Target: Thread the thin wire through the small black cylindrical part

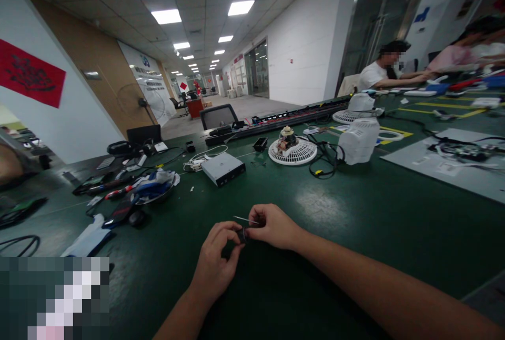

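My left hand (pixel 216 262) and my right hand (pixel 272 226) meet just above the dark green table (pixel 355 224), near its front. Both pinch one small dark part (pixel 242 235) between their fingertips. A thin metal pin (pixel 245 219) sticks out to the left from my right hand's fingers. What the part is I cannot make out. Beyond the hands lie a grey flat box (pixel 223 168) and a white fan grille with a motor on it (pixel 292 149).
A white fan housing (pixel 358 140) and black cables (pixel 324 163) lie to the right of the grille. Tools and a bowl of cloth (pixel 152 186) sit at the left. A grey mat with parts (pixel 453 158) is at the right. Two people sit at the far right.
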A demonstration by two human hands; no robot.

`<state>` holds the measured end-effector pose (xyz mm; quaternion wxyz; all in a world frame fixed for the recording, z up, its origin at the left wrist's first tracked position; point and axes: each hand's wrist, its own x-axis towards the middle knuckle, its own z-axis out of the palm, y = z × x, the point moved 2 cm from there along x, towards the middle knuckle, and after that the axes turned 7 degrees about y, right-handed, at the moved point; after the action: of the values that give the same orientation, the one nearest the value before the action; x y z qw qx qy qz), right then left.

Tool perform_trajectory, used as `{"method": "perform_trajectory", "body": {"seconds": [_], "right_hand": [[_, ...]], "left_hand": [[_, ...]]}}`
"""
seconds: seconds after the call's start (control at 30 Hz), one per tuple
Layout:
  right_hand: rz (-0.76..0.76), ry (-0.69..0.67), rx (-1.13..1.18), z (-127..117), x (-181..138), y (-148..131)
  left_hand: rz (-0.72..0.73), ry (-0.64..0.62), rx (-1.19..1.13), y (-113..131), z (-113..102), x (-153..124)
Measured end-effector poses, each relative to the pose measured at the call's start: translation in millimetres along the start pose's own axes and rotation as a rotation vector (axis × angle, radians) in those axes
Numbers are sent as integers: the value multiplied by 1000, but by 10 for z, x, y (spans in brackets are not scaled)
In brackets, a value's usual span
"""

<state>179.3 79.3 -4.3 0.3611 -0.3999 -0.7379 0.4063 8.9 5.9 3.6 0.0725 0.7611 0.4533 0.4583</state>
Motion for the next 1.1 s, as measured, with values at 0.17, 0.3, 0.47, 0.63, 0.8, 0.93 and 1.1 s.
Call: {"method": "perform_trajectory", "body": {"seconds": [0.17,0.3,0.47,0.63,0.8,0.93,1.1], "right_hand": [[-85,42,-156,-64,-16,-99],[-201,23,-398,-195,-24,-159],[-307,-24,-537,-239,-25,-171],[-349,-89,-488,-218,-40,-180],[-274,-20,-529,-215,-28,-161],[-274,-103,-511,-188,-21,-104],[-162,-170,-307,-191,12,13]], "left_hand": [[-136,116,57,-129,-25,35],[-237,169,45,-199,-42,21],[-184,104,43,-174,-20,8],[-135,61,85,-160,-34,10],[-119,-34,89,-140,-30,28],[-145,-35,85,-127,-22,39],[-148,-62,72,-108,-30,45]]}}
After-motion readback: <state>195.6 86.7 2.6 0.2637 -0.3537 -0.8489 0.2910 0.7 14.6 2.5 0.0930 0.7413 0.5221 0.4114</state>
